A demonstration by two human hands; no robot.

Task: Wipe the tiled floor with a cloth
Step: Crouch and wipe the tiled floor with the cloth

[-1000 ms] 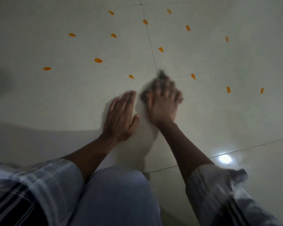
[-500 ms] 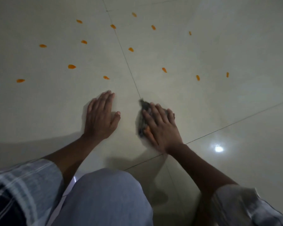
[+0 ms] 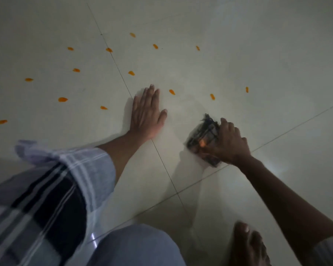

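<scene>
R hand [image 3: 230, 144]: fingers curled over the dark cloth [image 3: 203, 141], pressing it to the floor; grip closed on cloth, knuckles up, thumb side twd camera. Forearm runs down-right out of frame.
Cloth: dark, bunched wad, frayed end sticking up at its far tip; lies on pale tile just above a grout line [image 3: 296, 125], R of centre. Small orange patch visible on it, can't tell what it is. Near end partly under the hand.
L hand [image 3: 146, 114]: flat, palm down on floor, fingers straight & together, thumb spread to the R; holds nothing. Well apart from cloth, sits just R of the long diagonal grout joint.
L sleeve [image 3: 52, 181]: checked shirt, white/grey/black, rolled or pushed above forearm.
Floor [image 3: 258, 45]: large glossy off-white tiles, thin dark joints crossing below the hands. Faint sheen/streak betw. L hand and cloth. Bright light reflection at R edge near R forearm.
Orange bits [image 3: 62, 99]: many small flecks scattered on tiles beyond & L of both hands; nearest ones [image 3: 172, 91] just beyond L fingertips and above cloth [image 3: 212, 96]. None touching cloth as far as visible.
Knee [image 3: 138, 246]: grey trouser leg, bottom centre.
Foot [image 3: 248, 246]: bare, toes showing, bottom R, blurred.
</scene>
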